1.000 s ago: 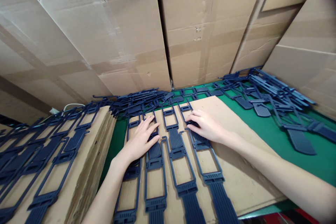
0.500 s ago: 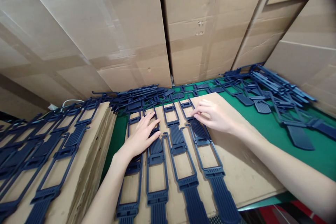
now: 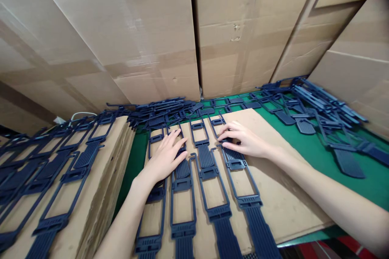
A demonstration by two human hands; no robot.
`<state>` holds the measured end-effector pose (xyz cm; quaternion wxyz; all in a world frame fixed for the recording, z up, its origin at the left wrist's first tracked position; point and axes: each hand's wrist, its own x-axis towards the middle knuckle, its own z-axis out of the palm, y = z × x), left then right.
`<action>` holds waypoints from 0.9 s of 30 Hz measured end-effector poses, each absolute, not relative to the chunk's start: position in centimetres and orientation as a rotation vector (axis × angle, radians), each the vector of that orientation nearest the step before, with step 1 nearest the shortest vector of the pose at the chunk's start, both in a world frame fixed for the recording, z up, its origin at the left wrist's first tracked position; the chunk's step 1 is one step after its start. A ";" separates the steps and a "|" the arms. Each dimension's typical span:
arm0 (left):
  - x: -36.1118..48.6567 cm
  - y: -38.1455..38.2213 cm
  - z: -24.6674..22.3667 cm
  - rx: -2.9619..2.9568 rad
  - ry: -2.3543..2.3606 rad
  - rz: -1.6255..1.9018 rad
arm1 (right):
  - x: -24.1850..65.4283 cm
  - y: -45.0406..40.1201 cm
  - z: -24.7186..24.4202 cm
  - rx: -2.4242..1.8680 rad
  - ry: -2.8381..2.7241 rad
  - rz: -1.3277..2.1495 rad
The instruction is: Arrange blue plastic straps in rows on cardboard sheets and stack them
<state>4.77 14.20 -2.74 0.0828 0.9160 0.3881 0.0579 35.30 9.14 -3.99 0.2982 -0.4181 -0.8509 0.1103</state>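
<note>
Dark blue plastic frames with ribbed paddles lie in side-by-side columns on a cardboard sheet [image 3: 285,210]. My left hand [image 3: 167,156] lies flat, fingers spread, over the two left columns, partly covering the second-column frame [image 3: 183,206]. My right hand [image 3: 240,139] rests at the upper part of the rightmost column. Its fingers are bent and the thumb stands apart from them, touching the blue frame [image 3: 241,178] near its ribbed part; the fingertips partly hide the contact. Between my hands runs another column, whose ribbed paddle [image 3: 206,156] is uncovered.
At left, a stack of cardboard sheets [image 3: 106,186] carries more blue frames [image 3: 65,182]. Loose frames form a pile [image 3: 161,111] behind and another pile [image 3: 322,101] at the right on the green tabletop [image 3: 322,166]. Tall cardboard boxes [image 3: 152,28] wall off the back.
My right hand's fingers have shifted slightly down the rightmost column, and the thumb has parted from the fingers. My left hand stays over its columns. The view has shifted slightly.
</note>
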 end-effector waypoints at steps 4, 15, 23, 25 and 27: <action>4.8 14.2 -2.7 2.735 1.160 0.177 | 35.3 9.3 -4.1 -1.109 -2.277 0.313; 4.8 14.4 -3.2 2.739 1.151 0.170 | 35.0 9.2 -4.2 -1.038 -2.293 0.298; 4.7 14.4 -3.3 2.744 1.165 0.171 | 34.5 9.2 -4.2 -0.979 -2.291 0.233; 4.7 14.5 -3.4 2.747 1.160 0.185 | 34.5 9.2 -4.2 -0.978 -2.291 0.233; 4.6 14.5 -3.5 2.754 1.160 0.180 | 34.5 9.1 -4.1 -0.992 -2.304 0.248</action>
